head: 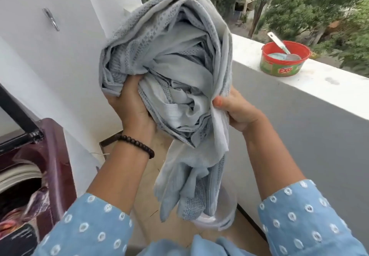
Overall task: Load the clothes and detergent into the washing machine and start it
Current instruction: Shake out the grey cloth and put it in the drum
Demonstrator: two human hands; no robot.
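A bundled light grey-blue cloth [169, 60] with dotted lace bands fills the middle of the view, raised at chest height. My left hand [129, 106] grips its lower left side from underneath. My right hand [237, 110] pinches its right edge between thumb and fingers. A tail of the cloth hangs down towards a white plastic tub [223, 221] on the floor. The maroon top-loading washing machine [54, 156] stands at the lower left with its lid up and colourful clothes inside the drum. A red tub of detergent [283, 60] with a spoon in it sits on the parapet ledge at the right.
A white wall [60, 66] with a metal hook rises on the left. The grey parapet [299, 126] with a white ledge runs along the right, with trees beyond it. Tan floor tiles [151, 186] lie between the machine and the parapet.
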